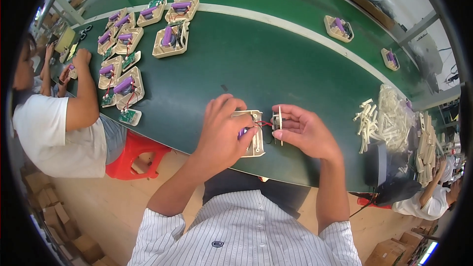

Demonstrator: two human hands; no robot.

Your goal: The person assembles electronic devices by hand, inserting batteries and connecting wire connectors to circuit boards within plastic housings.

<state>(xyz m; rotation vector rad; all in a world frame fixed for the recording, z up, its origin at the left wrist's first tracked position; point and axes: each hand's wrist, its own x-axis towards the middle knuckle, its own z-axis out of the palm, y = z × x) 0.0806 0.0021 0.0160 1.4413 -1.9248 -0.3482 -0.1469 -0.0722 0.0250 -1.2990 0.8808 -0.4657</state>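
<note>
Near the front edge of the green table, my left hand (pixel 222 130) is closed over a cream plastic housing (pixel 256 143). A bit of a purple cylindrical battery (pixel 242 132) shows beneath its fingers. My right hand (pixel 306 133) pinches a small circuit board with a cream plate (pixel 280 124), held on edge just right of the housing. Red and dark wires (pixel 264 123) run between the board and the housing. My left palm hides much of the housing's inside.
Several similar housings with purple batteries (pixel 170 39) stand at the left. More sit on the far belt (pixel 338 28). At right lie cream plastic strips (pixel 365 124), clear bags (pixel 394 120) and a dark box (pixel 376 163). A co-worker (pixel 64 123) works at left, beside a red stool (pixel 140 160).
</note>
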